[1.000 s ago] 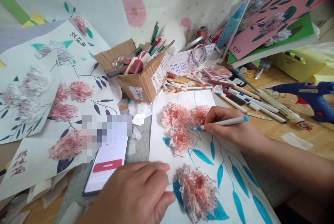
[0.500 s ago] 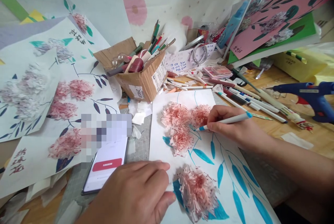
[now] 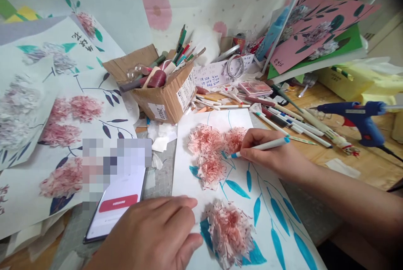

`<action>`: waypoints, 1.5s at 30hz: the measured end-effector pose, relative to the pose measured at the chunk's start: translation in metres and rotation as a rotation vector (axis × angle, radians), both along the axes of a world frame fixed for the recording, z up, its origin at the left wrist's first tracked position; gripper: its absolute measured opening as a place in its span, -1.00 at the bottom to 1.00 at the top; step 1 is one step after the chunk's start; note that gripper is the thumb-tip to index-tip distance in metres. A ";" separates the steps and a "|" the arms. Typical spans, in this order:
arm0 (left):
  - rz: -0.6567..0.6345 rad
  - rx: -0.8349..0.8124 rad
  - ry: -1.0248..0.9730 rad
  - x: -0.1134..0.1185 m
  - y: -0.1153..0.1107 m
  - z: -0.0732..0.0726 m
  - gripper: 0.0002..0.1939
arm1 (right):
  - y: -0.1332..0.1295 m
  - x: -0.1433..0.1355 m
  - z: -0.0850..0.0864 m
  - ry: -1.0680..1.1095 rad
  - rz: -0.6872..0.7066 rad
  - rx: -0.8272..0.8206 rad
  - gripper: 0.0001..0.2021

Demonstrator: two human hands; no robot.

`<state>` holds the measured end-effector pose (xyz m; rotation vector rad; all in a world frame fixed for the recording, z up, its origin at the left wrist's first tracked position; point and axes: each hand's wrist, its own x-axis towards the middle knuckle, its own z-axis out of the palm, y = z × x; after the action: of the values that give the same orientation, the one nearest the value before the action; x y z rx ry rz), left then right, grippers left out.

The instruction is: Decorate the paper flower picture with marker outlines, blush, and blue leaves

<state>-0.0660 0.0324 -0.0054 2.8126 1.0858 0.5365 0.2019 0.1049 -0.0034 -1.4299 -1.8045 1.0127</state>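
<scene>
My right hand [image 3: 262,152] is closed around a white marker [image 3: 270,144] with blue ends, its tip touching the white paper [image 3: 185,203] beside the upper paper flowers. Pink ruffled flowers [image 3: 211,170] stand on this sheet, with a larger one [image 3: 231,232] near its bottom. Blue leaves and thin stems [image 3: 278,215] are drawn down its right side. My left hand [image 3: 157,232] rests at the sheet's left edge, fingers extended and slightly bent, holding nothing. A phone [image 3: 119,203] with a lit, partly blurred screen lies left of it.
A cardboard box [image 3: 170,93] of pens and brushes stands behind the sheet. Loose markers [image 3: 292,125] and a pink palette [image 3: 255,88] lie right of it. A blue glue gun [image 3: 362,119] is at the far right. Finished flower sheets [image 3: 103,129] cover the left.
The whole view has shifted, so things appear slightly further left. Both hands keep nearly the same pose, and the marker tip stays near the same spot by the flowers.
</scene>
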 end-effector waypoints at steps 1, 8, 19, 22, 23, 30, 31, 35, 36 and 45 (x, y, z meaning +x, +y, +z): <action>-0.001 0.001 -0.004 0.000 0.000 -0.001 -0.80 | 0.000 0.000 0.000 -0.009 -0.001 -0.010 -0.88; -0.003 -0.023 0.002 -0.001 0.002 -0.001 -0.81 | 0.002 -0.001 0.000 -0.017 -0.020 -0.017 -0.88; -0.001 -0.027 -0.017 -0.001 0.000 -0.004 -0.81 | 0.002 -0.001 -0.007 0.046 -0.041 -0.025 -0.84; 0.002 -0.036 -0.009 -0.002 0.000 -0.003 -0.81 | 0.002 -0.002 -0.007 0.051 -0.040 -0.006 -0.85; 0.006 -0.036 -0.009 -0.002 -0.001 -0.003 -0.81 | 0.002 -0.002 -0.006 0.037 -0.036 0.001 -0.85; -0.002 -0.017 -0.012 -0.002 0.000 -0.004 -0.80 | 0.001 -0.002 -0.002 0.035 -0.018 0.006 -0.86; 0.000 -0.020 -0.014 -0.002 0.000 -0.004 -0.80 | 0.001 -0.002 -0.002 0.017 -0.013 0.008 -0.87; -0.005 -0.045 -0.003 -0.001 0.001 -0.003 -0.80 | 0.001 -0.001 0.000 0.007 -0.015 0.002 -0.88; -0.006 -0.044 -0.001 -0.001 0.000 -0.003 -0.80 | 0.001 -0.001 0.000 0.020 -0.015 0.000 -0.88; 0.003 -0.035 0.017 0.000 0.000 0.001 -0.78 | 0.001 -0.003 0.000 0.039 0.015 -0.005 -0.89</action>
<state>-0.0659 0.0324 -0.0045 2.7907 1.0913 0.4897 0.1992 0.1064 -0.0038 -1.3925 -1.7890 1.0467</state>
